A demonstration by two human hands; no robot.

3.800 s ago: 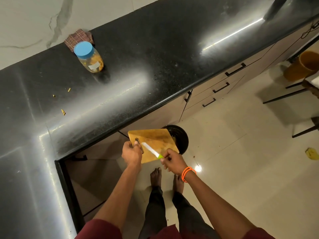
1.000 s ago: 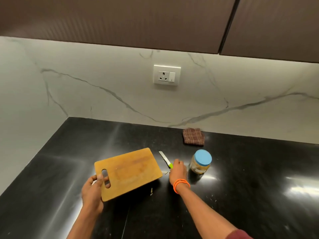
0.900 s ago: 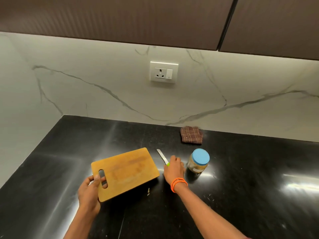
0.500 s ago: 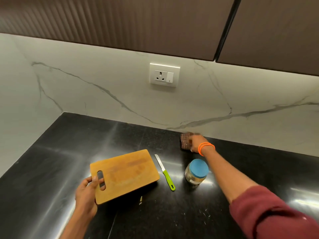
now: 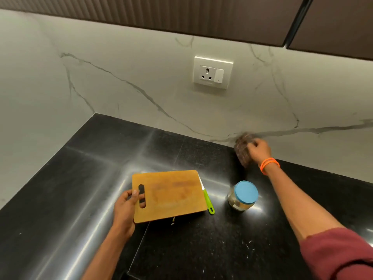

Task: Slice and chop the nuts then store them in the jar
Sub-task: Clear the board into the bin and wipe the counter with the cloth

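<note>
Nuts sit inside the jar (image 5: 242, 196), which stands upright on the black desk (image 5: 80, 188) with its blue lid (image 5: 246, 191) on, so the storing looks done and what remains is tidying. Just left of the jar lies the knife (image 5: 206, 196), green handle toward the person, its blade partly tucked under the right edge of the cutting board (image 5: 168, 196). The left hand (image 5: 125, 209) grips the board at its slotted handle end, thumb on top beside the slot, seemingly to steady or shift it while the other arm works. Beyond the jar, against the marble wall, the right hand (image 5: 259, 149) has its fingers curled round the brown cloth (image 5: 243, 151), which is blurred and appears lifted; I judge it is being fetched to wipe the pale crumbs (image 5: 173, 221) scattered on the desk.

Half a second ago the right hand was only reaching the cloth where it lay flat; now it has closed on it. The board has swung squarer to the desk and covers part of the blade.
</note>
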